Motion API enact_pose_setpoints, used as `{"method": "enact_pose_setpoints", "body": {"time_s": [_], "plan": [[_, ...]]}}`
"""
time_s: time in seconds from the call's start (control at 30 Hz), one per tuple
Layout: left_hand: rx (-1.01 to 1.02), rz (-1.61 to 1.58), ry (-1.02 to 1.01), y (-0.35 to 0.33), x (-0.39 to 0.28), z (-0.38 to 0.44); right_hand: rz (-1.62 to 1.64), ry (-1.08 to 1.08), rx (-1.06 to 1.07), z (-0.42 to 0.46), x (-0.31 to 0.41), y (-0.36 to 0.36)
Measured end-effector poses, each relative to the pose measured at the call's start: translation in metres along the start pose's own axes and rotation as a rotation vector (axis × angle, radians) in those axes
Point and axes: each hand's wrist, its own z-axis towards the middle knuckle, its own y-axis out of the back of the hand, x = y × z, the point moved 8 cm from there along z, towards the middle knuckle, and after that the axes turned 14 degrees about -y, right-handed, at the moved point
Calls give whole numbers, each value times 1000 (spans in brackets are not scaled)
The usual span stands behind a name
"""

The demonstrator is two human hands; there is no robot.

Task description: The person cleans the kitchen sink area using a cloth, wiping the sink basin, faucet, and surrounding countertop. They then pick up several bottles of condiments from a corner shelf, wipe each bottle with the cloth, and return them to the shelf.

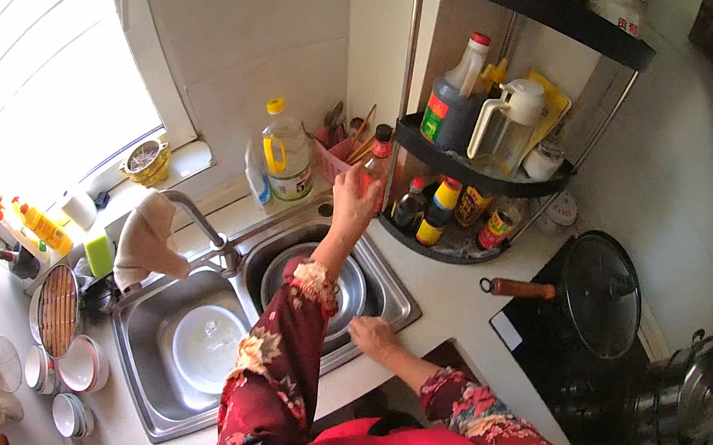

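My left hand (354, 189) reaches across the right sink bowl, its fingers around a bottle (381, 148) with a black cap and red neck, beside the corner rack. The bottle's lower part is partly hidden by my hand and the rack post. My right hand (373, 337) is at the front rim of the double stainless-steel sink (406, 306), fingers curled downward; whether they grip anything is hidden. A metal basin (350, 280) sits in the right bowl, partly covered by my left sleeve. In the left bowl lies a round whitish basin (207, 346).
A cloth (144, 244) hangs over the faucet (196, 217). A large oil jug (286, 153) and a pink utensil holder (333, 159) stand behind. The corner rack (445, 246) carries several sauce bottles. On the right, a lidded pan (598, 295) sits on the stove; stacked bowls (80, 364) stand left.
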Motion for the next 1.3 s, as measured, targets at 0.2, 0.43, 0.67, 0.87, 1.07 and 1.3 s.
{"method": "enact_pose_setpoints", "body": {"time_s": [0.2, 0.43, 0.67, 0.87, 1.07, 1.3], "plan": [[-39, 103, -68, -65, 49, 57, 17, 21, -55, 0, 0, 17], [31, 81, 42, -75, 60, 86, 39, 31, -12, 2, 0, 21], [-184, -436, 253, -44, 59, 57, 11, 16, -13, 2, -7, 9], [-303, -541, 127, 43, -1, 31, -22, 29, 8, 4, 1, 11], [-414, -451, 136, 170, -81, -58, 55, 64, -25, 3, -2, 8], [-612, -261, 206, 316, -140, -206, 140, -62, 261, 13, -17, -11]]}}
